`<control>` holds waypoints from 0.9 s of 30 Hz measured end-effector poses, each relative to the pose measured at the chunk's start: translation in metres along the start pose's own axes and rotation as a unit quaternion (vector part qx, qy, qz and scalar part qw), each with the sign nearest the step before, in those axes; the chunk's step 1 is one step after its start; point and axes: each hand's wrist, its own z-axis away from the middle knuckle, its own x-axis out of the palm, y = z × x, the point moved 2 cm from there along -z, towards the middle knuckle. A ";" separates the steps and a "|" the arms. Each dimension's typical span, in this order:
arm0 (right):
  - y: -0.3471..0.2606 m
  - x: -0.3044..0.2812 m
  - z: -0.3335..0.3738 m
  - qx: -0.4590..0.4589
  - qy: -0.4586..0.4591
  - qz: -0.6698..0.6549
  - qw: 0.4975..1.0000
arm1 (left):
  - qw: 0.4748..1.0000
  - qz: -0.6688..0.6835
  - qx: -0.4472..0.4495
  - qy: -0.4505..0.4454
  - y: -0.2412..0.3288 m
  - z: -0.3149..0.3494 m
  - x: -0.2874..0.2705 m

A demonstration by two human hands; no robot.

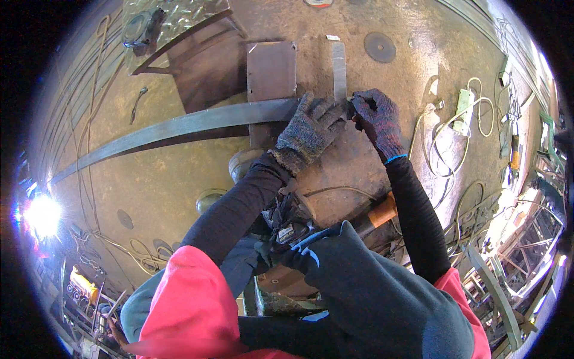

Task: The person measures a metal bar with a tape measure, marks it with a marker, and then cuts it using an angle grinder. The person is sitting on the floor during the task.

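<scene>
- Resting palm down with its grip spread, the left hand [311,128] covers the right end of a long flat bar [197,119], fingertips at the near end of a short strip [339,69].
- Curled just beside it, the right hand [378,116] has thumb and fingertips drawn close; whether that grip clamps anything, I cannot tell.
- From the hands, the bar stretches toward the left edge of the floor [161,167].
- A brown plate [272,69] lies just beyond the bar, near the strip.
</scene>
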 end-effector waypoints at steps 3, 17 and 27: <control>0.001 -0.001 0.000 -0.024 -0.003 0.006 1.000 | 1.000 -0.009 -0.002 -0.011 0.000 -0.001 0.000; -0.002 0.001 -0.002 -0.061 -0.003 0.055 0.997 | 1.000 0.008 -0.008 0.028 -0.001 -0.001 0.008; 0.023 -0.002 0.042 0.024 -0.137 0.147 0.979 | 0.996 -0.034 0.003 0.079 0.000 -0.001 0.009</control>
